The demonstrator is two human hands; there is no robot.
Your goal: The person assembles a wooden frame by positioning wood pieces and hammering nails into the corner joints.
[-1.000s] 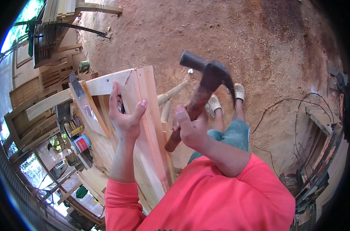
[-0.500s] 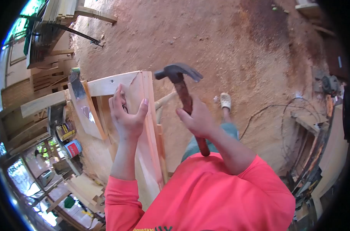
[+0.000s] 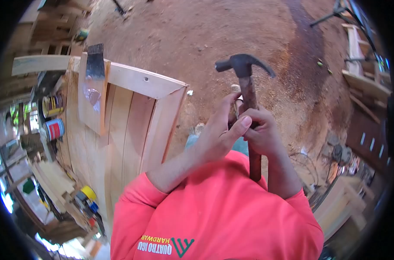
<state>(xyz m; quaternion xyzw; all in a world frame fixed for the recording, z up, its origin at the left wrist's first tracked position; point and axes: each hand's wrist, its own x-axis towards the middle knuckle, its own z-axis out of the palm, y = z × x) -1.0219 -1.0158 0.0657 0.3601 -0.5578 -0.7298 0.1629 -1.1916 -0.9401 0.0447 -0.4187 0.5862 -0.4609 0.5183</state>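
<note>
My right hand point(image 3: 264, 130) is wrapped round the wooden handle of a claw hammer point(image 3: 244, 67), which stands head up in front of my chest. Close against that handle is my left hand point(image 3: 221, 128), its fingers curled and its thumb reaching toward my right fingers. What lies inside the left fingers, if anything, I cannot make out. To the left of both hands is a pale wooden panel point(image 3: 147, 82) with a mitred frame corner and vertical boards. A small hole or knot marks its top rail. Neither hand touches the panel.
A flat board with a dark upper end point(image 3: 92, 95) lies over the panel's left side. Beyond it stand a red-and-white can point(image 3: 54, 129) and a yellow-labelled can point(image 3: 52, 105). Timber frames point(image 3: 361, 82) and a cable line the right side over the dirt floor point(image 3: 197, 39).
My left hand has left the panel's corner and moved right to the hammer handle. The hammer has shifted right and stands more upright. The view has turned, too.
</note>
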